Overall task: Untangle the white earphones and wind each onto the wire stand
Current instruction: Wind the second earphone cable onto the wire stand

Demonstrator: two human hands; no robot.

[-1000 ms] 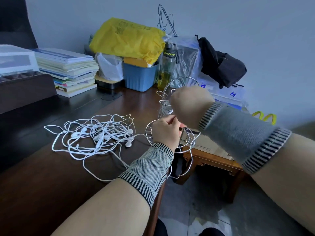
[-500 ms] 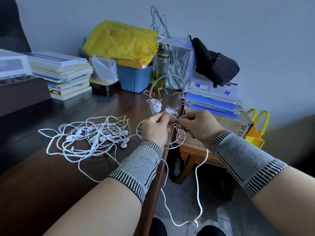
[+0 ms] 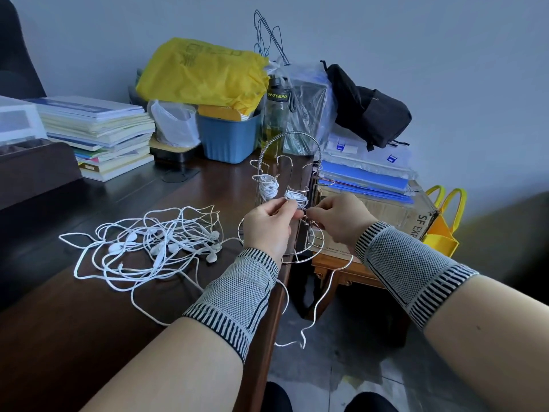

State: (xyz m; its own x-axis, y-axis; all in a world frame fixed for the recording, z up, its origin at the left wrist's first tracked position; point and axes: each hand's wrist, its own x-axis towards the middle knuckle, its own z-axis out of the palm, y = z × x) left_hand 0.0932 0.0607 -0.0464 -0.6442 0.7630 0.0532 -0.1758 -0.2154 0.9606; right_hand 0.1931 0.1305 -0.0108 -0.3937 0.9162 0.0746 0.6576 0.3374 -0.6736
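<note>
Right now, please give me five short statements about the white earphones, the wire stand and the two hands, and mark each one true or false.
1. The silver wire stand carries two wound bundles of white cable. True.
2. The left hand lies flat on the dark wooden table. False: it is raised at the stand, pinching white cable.
3. The tangled pile of white earphones lies left of the stand. True.
4. The right hand holds the clear bottle with a black cap. False: it pinches cable at the stand.
5. A loose white cable end hangs below the table edge. True.
</note>
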